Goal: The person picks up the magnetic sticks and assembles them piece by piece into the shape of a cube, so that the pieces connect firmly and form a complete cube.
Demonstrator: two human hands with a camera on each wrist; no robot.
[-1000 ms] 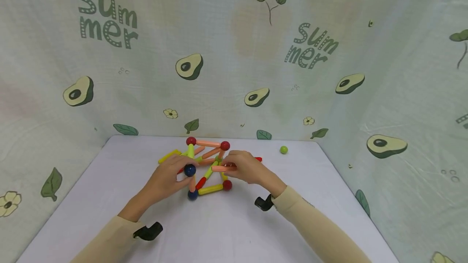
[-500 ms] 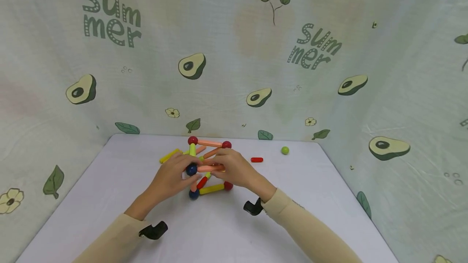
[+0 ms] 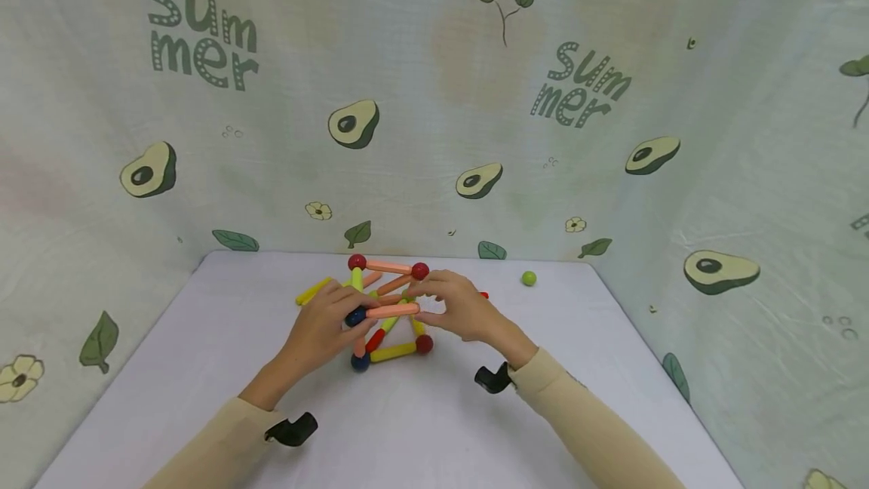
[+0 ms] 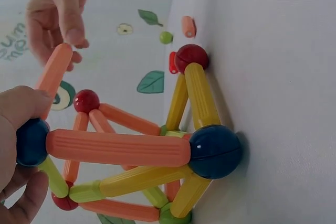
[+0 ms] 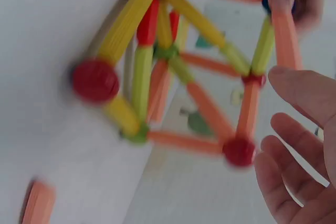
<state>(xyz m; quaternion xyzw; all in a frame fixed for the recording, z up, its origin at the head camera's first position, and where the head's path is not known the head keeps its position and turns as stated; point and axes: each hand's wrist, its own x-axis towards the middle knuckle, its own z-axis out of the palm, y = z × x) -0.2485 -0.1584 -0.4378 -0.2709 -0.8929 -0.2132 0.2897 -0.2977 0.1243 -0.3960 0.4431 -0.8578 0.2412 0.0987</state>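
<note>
In the head view, the left hand [image 3: 323,329] is covering part of the upper blue ball [image 3: 354,316], and the right hand [image 3: 462,308] is hiding part of a red stick [image 3: 484,295]. The lower edge is cutting off the left sleeve [image 3: 217,440] and right sleeve [image 3: 591,421]. In the right wrist view, blur is softening the near red ball [image 5: 95,81]; the lower edge is cropping a loose salmon stick [image 5: 39,203]. The views are leaving contact between the right hand and the raised salmon stick [image 4: 55,72] undetermined.

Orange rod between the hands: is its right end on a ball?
No: the orange rod ends bare there; its left end meets the upper blue ball.
</note>
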